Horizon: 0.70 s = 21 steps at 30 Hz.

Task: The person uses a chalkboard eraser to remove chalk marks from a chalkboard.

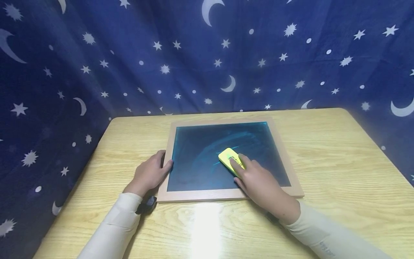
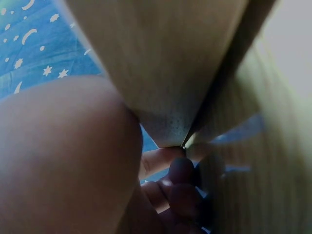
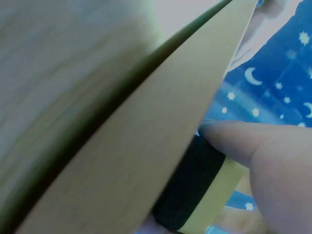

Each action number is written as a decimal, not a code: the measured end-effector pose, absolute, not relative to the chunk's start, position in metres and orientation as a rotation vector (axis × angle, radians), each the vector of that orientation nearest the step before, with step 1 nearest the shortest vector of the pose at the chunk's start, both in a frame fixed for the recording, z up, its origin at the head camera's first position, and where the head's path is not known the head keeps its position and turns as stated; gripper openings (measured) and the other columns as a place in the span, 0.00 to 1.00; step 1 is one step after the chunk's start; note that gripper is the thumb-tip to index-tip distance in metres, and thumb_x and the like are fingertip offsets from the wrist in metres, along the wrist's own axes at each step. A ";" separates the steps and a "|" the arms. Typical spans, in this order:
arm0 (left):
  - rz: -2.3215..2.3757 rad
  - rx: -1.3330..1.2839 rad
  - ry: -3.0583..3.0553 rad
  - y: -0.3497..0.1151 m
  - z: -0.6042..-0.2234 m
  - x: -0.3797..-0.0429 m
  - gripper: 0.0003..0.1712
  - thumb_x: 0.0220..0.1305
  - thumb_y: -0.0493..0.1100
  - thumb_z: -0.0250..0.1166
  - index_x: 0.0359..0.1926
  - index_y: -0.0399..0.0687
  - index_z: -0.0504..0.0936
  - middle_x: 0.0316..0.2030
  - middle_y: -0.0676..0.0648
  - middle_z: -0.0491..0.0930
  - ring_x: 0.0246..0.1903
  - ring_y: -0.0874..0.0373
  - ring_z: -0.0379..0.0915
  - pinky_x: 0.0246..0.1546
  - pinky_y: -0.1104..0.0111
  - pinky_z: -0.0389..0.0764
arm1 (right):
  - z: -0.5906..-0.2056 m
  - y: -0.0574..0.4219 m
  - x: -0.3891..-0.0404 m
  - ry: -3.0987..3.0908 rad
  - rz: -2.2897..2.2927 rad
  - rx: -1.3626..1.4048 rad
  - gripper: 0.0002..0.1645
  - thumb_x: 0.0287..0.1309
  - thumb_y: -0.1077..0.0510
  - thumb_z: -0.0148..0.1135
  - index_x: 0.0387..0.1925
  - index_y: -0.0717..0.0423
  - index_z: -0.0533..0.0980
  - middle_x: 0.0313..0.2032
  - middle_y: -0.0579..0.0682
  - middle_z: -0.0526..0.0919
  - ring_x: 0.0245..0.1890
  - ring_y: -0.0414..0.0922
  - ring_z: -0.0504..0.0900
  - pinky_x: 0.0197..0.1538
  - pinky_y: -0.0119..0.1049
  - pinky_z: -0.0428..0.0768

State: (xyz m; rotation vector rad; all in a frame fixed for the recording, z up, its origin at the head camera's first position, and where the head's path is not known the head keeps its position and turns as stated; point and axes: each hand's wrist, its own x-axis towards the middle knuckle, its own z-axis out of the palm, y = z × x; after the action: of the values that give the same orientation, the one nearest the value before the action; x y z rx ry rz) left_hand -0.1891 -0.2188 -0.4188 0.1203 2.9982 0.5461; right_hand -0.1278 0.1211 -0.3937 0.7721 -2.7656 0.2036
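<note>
A small blackboard [image 1: 200, 176] in a light wooden frame lies flat on the table, with pale blue chalk smears and a few short strokes on its dark surface. My left hand [image 1: 149, 173] holds the frame's left side, thumb over the top edge; in the left wrist view, the fingers [image 2: 163, 161] sit beyond the frame's side. Over the board's lower right part, my right hand [image 1: 258, 181] grips a yellow blackboard eraser [image 1: 228, 155] with printing on top. The eraser's dark felt [image 3: 192, 183] faces the board, as the right wrist view shows.
The pale wood-grain table [image 1: 339, 162] extends around the board, with a bright light reflection in front. A dark blue curtain [image 1: 194, 72] with moons and stars hangs behind and along both sides. A black wrist device [image 1: 148, 205] is at the left cuff, near the frame's corner.
</note>
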 end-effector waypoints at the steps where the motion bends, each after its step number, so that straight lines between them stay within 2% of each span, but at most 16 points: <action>1: 0.545 0.119 2.998 -0.219 -0.419 -0.189 0.36 0.74 0.61 0.48 0.72 0.43 0.64 0.63 0.36 0.76 0.58 0.36 0.77 0.50 0.42 0.77 | -0.394 0.118 -0.126 -2.765 0.199 0.782 0.32 0.59 0.53 0.71 0.64 0.54 0.75 0.59 0.65 0.76 0.42 0.60 0.84 0.33 0.49 0.85; 10: 0.542 0.121 3.000 -0.219 -0.420 -0.189 0.36 0.74 0.61 0.48 0.72 0.43 0.64 0.63 0.36 0.76 0.57 0.36 0.77 0.50 0.42 0.78 | -0.392 0.100 -0.116 -2.799 0.188 0.841 0.32 0.60 0.50 0.70 0.65 0.50 0.75 0.62 0.63 0.76 0.45 0.59 0.84 0.31 0.49 0.85; 21: 0.529 0.128 2.997 -0.221 -0.420 -0.190 0.36 0.74 0.61 0.47 0.72 0.43 0.64 0.63 0.36 0.76 0.58 0.35 0.77 0.50 0.42 0.77 | -0.393 0.095 -0.114 -2.783 0.200 0.883 0.31 0.60 0.50 0.70 0.64 0.50 0.75 0.61 0.62 0.76 0.45 0.59 0.85 0.35 0.49 0.85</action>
State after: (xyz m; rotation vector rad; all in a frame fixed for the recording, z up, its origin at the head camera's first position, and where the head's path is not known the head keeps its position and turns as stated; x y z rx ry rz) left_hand -0.1904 -0.2211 -0.4197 0.1277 2.9969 0.5288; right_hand -0.1137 0.0955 -0.3933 0.8832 -2.7832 0.2005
